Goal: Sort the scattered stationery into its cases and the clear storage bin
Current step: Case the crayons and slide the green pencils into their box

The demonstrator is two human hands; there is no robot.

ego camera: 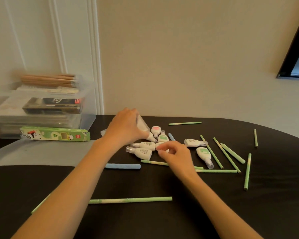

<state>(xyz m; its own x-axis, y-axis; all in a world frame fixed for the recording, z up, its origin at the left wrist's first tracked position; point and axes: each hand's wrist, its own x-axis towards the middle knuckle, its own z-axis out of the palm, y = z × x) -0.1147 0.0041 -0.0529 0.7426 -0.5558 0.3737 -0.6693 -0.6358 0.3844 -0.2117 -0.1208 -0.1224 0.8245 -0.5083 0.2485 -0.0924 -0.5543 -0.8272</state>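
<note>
Clear storage bin (86, 100) was seen far left on the black table (274, 195), already holding wooden pencils (48, 79) and dark boxes; its lid (33, 152) lay flat in front. Green pencil carton (55, 134) was propped against the bin, one end flap open.

Left hand (126, 128) was curled over a small clear pouch (142, 125), which was gripped from above; the contents could not be made out.

Correction tape dispensers (143, 150) were clustered mid-table, touching one another. Right hand (175, 153) was held loosely curled over one of them, with its fingertips (160, 150) pinching or about to pinch; full contact could not be confirmed.

Dispensers were judged light, rigid, smooth plastic, likely slippery; a grip across the wide body was judged best, not on the clear cap (210, 164).

Green paper-wrapped pencils (247, 171) were scattered to the right and front, with a blue one (123, 166) near the left forearm. These were judged light, stiff and prone to roll; a mid-shaft pinch was judged suitable.
</note>
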